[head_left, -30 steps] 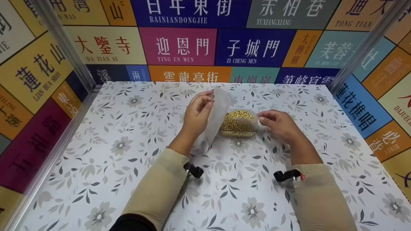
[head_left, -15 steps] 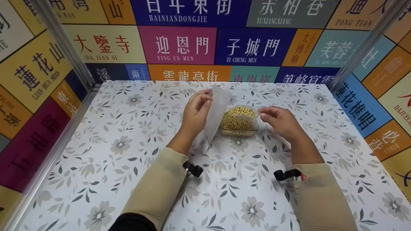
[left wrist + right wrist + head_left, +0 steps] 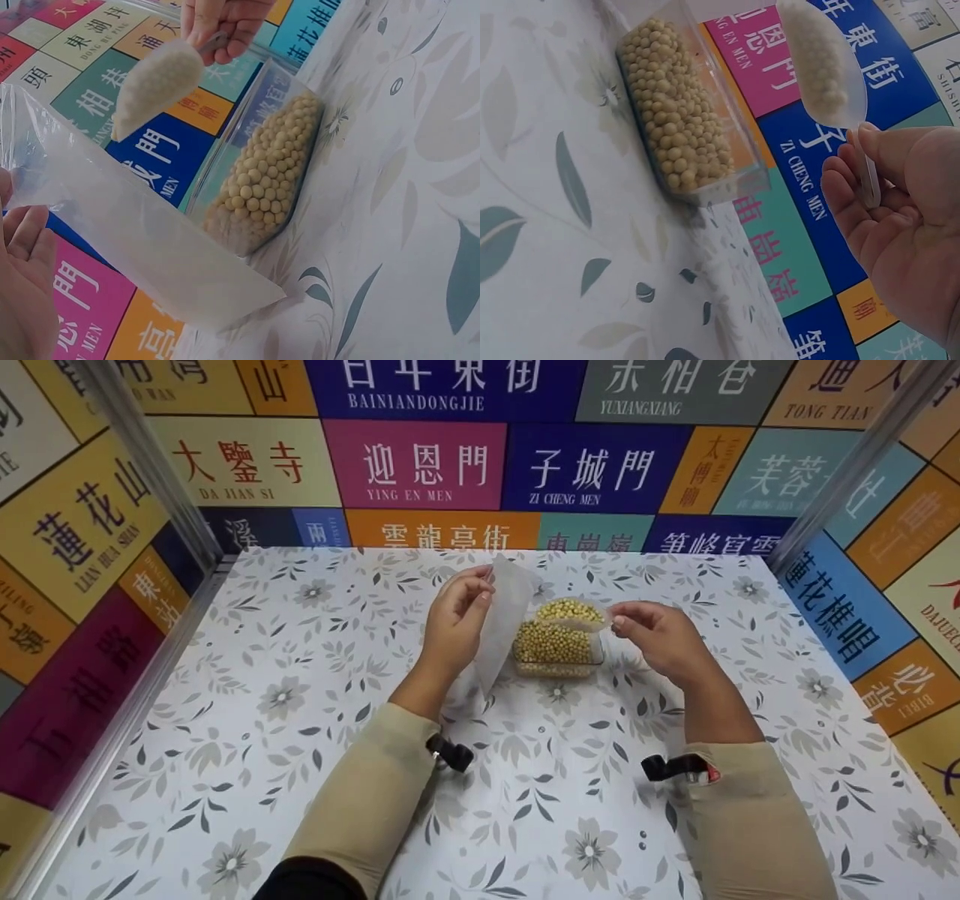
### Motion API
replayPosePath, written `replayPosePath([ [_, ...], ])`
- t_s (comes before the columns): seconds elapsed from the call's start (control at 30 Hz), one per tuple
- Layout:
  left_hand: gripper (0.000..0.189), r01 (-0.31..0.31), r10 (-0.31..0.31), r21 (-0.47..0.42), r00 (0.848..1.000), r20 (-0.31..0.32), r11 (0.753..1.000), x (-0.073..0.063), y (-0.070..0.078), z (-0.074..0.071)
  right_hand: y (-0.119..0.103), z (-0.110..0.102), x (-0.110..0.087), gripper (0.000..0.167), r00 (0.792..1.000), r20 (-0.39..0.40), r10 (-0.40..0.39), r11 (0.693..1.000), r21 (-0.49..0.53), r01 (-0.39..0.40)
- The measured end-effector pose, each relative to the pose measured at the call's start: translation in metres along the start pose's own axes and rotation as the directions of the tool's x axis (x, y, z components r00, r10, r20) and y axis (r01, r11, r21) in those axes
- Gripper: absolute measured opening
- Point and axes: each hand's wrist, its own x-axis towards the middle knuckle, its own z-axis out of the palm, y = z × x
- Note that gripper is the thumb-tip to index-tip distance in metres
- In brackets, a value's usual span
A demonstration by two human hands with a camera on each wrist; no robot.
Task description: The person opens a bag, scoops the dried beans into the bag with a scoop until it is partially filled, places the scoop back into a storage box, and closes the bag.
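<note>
A clear rectangular container [image 3: 555,649] of soybeans [image 3: 679,120] stands on the table. Above it, my right hand [image 3: 656,641] pinches the short handle of a translucent scoop [image 3: 825,71], heaped with soybeans. In the left wrist view the scoop [image 3: 161,86] is raised over the container's far side, its tip toward the bag. My left hand [image 3: 456,619] holds the upper edge of a translucent plastic bag [image 3: 504,622] between thumb and fingers. The bag hangs upright just left of the container, its mouth parted at the top in the left wrist view.
A white floral cloth [image 3: 585,780] covers the table. Panels with large printed characters [image 3: 420,465] rise behind and at both sides, with metal corner posts [image 3: 150,457]. A black wrist camera mount [image 3: 450,754] sits on each sleeve.
My right hand has raised the scoop out of the container, with soybeans heaped in it. My left hand and the bag have stayed almost still.
</note>
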Motion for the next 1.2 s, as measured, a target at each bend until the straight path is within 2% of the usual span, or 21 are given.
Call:
replayPosePath([
  [0.23,0.013,0.014,-0.014,-0.004,1.000,-0.025,1.000,0.002,0.001,-0.003,-0.022,-0.008,-0.004,0.042,0.999,-0.051,0.006,1.000,0.003,-0.006],
  [0.47,0.015,0.007,-0.007,0.025,1.000,-0.001,1.000,0.002,-0.002,-0.004,-0.044,-0.017,-0.005,0.042,0.997,-0.074,-0.028,1.000,0.003,0.028],
  [0.7,0.014,0.024,-0.024,0.037,1.000,-0.009,0.999,0.003,0.000,-0.006,-0.076,-0.020,0.002,0.038,0.998,-0.048,-0.031,0.999,-0.024,0.030],
  [0.87,0.014,0.011,-0.011,0.026,1.000,-0.008,1.000,0.003,0.000,-0.007,-0.103,-0.020,0.011,0.037,0.999,-0.002,-0.045,0.992,-0.119,0.044],
  [1.0,0.015,-0.009,0.009,0.039,1.000,-0.002,0.999,0.004,0.000,-0.008,-0.123,-0.022,0.017,0.040,0.996,0.056,-0.063,0.961,-0.266,0.076],
  [1.2,0.016,-0.013,0.014,0.073,1.000,-0.007,0.997,0.004,0.001,-0.009,-0.147,-0.020,0.027,0.038,0.980,0.153,-0.129,0.872,-0.453,0.185],
])
